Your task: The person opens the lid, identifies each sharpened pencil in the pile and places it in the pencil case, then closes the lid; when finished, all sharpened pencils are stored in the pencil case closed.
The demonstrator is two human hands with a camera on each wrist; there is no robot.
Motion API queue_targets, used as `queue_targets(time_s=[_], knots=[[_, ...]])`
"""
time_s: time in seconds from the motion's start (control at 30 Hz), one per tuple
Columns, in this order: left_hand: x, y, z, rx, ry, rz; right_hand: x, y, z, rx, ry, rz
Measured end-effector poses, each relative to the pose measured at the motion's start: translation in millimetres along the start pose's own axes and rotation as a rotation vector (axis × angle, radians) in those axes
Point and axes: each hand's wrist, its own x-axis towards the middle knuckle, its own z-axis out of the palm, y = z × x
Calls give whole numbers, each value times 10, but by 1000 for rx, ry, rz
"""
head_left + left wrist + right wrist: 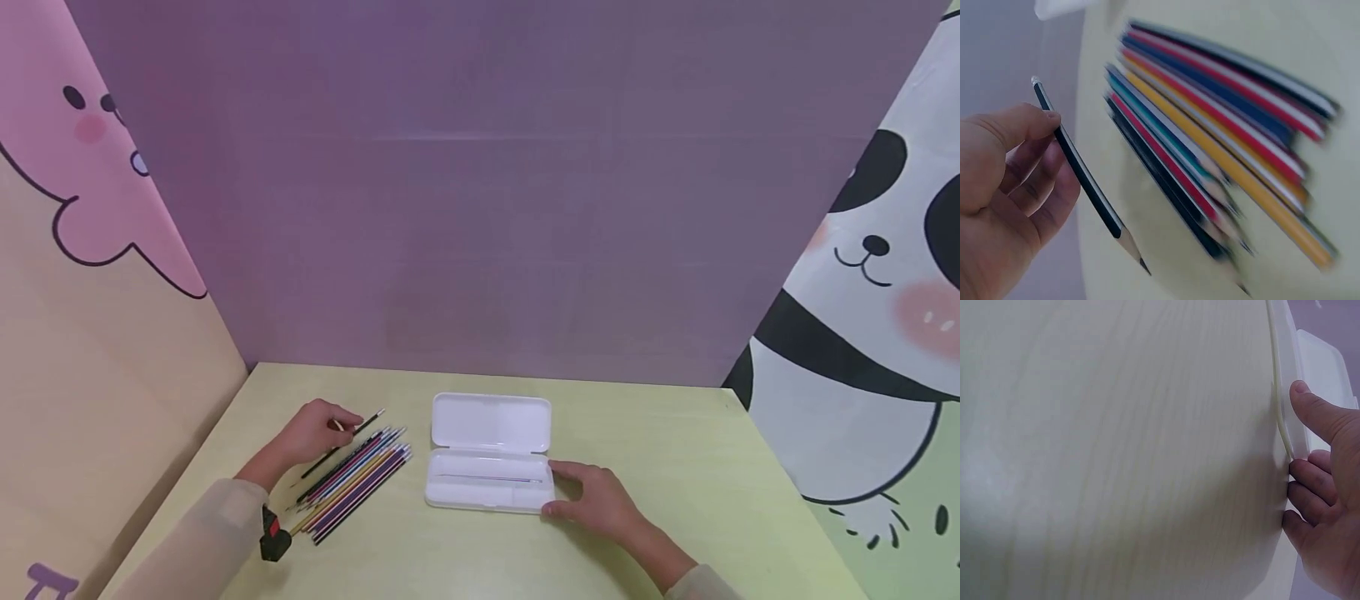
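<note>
My left hand [315, 432] pinches a black-and-white striped pencil [1088, 178] between thumb and fingers, near its white-capped end. The sharpened tip points down and away from the palm in the left wrist view. Beside it on the table lies a row of striped pencils [352, 483], in black, red, blue, teal and yellow. A white pencil case [491, 421] lies with its lid folded back, and one slim stick [487, 478] rests lengthwise inside. My right hand [596, 502] holds the case's right end, the thumb [1313, 409] at its near corner and the forefinger farther back.
The pale wooden table [637, 425] ends at a purple backdrop [480, 208]. Cartoon-printed panels flank it, a panda [847, 333] on the right. A black device with a red mark [274, 535] sits at the left wrist, close over the pencils' near ends.
</note>
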Motion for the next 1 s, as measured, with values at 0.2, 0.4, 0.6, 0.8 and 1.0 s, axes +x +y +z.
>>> queue_targets(time_s=[0.2,0.4,0.6,0.8,1.0], knots=[[287,334,134,-37,-60,18,-6,22,-9,3,9,4],[517,662,362,-76,-136,59,-20,-1,-14,24,12,-1],[712,932,628,-103,-193,96,-33,-8,-16,22,10,6],[904,1147,899,-109,-238,154,-34,-1,-23,15,10,10],[1011,1284,1118,-96,-269,182,-26,12,-7,28,9,-18]])
